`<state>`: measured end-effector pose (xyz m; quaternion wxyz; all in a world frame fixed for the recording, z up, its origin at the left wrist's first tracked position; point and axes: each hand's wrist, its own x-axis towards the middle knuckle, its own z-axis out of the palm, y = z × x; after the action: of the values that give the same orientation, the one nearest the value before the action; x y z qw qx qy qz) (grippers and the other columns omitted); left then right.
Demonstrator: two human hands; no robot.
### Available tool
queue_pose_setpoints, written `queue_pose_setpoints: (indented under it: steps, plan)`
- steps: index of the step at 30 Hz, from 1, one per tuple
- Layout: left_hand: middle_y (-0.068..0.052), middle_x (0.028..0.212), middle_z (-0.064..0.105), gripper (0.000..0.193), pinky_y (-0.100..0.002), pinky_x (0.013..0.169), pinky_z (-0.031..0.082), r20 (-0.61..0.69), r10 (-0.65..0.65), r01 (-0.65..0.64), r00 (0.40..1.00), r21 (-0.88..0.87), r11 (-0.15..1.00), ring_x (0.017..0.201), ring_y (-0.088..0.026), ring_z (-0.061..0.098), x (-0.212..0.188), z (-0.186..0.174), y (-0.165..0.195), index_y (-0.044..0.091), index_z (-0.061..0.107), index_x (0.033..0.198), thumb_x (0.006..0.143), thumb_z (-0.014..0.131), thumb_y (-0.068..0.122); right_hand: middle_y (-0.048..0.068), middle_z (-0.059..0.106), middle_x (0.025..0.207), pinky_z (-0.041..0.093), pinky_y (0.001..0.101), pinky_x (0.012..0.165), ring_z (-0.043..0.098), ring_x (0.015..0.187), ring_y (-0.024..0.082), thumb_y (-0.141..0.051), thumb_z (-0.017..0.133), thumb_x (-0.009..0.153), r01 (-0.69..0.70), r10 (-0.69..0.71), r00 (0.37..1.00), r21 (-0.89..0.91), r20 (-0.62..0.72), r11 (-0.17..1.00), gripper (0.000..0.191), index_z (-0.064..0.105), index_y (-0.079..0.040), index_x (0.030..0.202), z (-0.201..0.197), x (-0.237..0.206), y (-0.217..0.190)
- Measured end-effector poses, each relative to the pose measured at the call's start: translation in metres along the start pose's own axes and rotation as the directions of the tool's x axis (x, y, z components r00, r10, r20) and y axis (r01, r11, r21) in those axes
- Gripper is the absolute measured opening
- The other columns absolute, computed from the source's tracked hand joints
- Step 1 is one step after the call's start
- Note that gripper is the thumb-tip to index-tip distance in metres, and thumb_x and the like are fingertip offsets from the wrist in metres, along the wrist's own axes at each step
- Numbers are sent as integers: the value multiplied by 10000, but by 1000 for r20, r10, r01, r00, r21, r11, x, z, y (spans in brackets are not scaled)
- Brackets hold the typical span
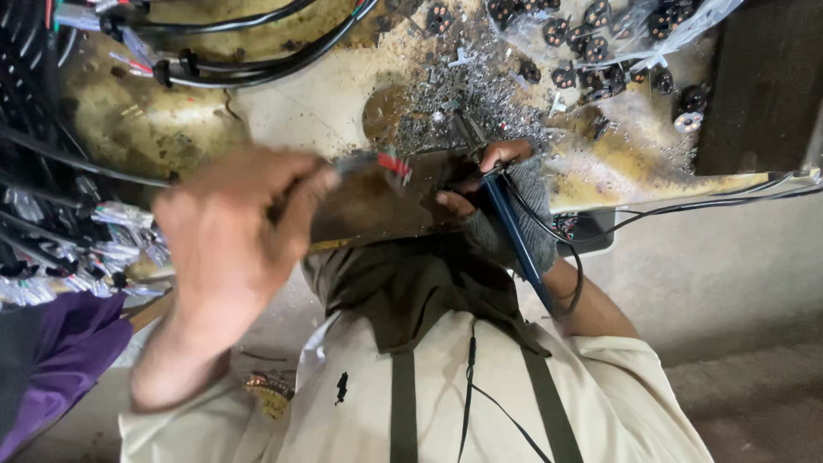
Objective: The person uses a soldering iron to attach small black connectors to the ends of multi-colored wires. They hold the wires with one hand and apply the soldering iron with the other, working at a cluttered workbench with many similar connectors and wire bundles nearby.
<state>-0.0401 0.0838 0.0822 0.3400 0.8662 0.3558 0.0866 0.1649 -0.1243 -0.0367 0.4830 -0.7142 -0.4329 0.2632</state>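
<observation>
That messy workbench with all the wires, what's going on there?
A person is working at a stained yellowish bench strewn with metal scraps. The left hand, blurred, holds a thin wire piece with a red tip. The right hand, in a grey fingerless glove, grips a blue-handled corded tool, apparently a soldering iron. Small round black connectors lie at the far edge.

Soft, even daylight falls on the stained yellowish metal workbench, without glare. Just below it, the left hand smears with motion blur; the frame's edges bow slightly.
</observation>
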Motion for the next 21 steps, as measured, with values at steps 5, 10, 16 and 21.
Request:
queue_pose_setpoints:
  steps: [5, 10, 16, 21]
  plan:
    - [-128, 1213, 653, 645, -420, 898, 448, -400, 383, 79, 832, 770, 633, 1166, -281, 531, 29, 7, -8, 134, 623, 1369, 809, 868, 343, 20, 489, 936, 457, 255, 676, 508, 714, 89, -64, 917, 839, 23, -26, 998, -63, -51, 998, 588, 414, -84, 1144, 5, 1, -5]
    - [-124, 943, 661, 620, -410, 690, 479, -514, 10, 485, 858, 816, 314, 854, -261, 638, -15, 7, -103, -9, 619, 1232, 838, 865, 402, 1, 496, 888, 459, 280, 760, 493, 773, 115, -55, 889, 893, 89, -95, 994, -94, -58, 992, 560, 396, -95, 1155, 8, -2, -10]
    - [-59, 992, 721, 310, -335, 655, 493, -517, -102, 526, 850, 817, 236, 807, -213, 691, -60, 10, -154, 90, 637, 1255, 975, 716, 198, 24, 499, 909, 465, 287, 742, 512, 776, 123, -80, 886, 883, 32, -39, 997, -111, -70, 993, 531, 414, -103, 1127, 9, -9, -4]
    - [-108, 1163, 752, 307, -326, 833, 566, -526, 92, 87, 846, 305, 948, 1008, -222, 722, -53, 38, -86, 39, 570, 1340, 1047, 618, 114, 119, 630, 1005, 535, 294, 730, 625, 802, 200, -88, 781, 956, 65, -66, 998, 141, 4, 988, 381, 440, -123, 1122, 0, -7, 3]
